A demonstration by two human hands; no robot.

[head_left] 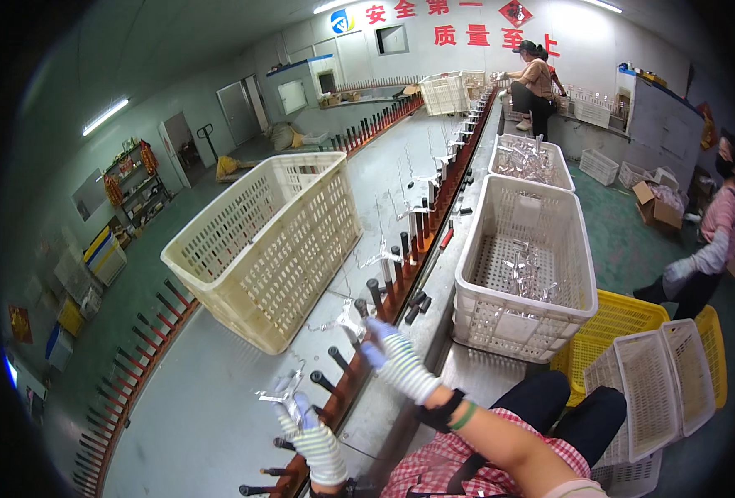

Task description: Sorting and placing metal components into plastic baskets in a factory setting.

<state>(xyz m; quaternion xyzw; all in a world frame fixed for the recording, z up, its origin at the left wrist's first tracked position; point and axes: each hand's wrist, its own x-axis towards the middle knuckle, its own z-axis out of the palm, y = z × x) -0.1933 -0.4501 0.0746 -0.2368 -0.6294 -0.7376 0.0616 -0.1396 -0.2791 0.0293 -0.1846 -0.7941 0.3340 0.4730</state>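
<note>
My left hand (311, 432), in a striped knit glove with bluish fingertips, pinches a shiny silver branched metal part (278, 396) above the grey table. My right hand (399, 355), gloved alike, has its fingers bent in beside a black-topped peg (361, 307). Another silver branched part (342, 322) is right by those fingers; whether they grip it or the peg is hidden. Farther along the row of pegs, more silver parts (380, 256) hang at thin wires, spaced apart. A loose group of short black caps (417, 305) lies on the metal ledge beyond my right hand.
A large white crate (280, 270) stands on the table at left. On my right, a white crate (517, 319) holds silver parts, with another filled crate (533, 143) behind it. Yellow and white baskets (633, 390) stand low at right. One person (537, 83) sits far off; another (716, 224) stands right.
</note>
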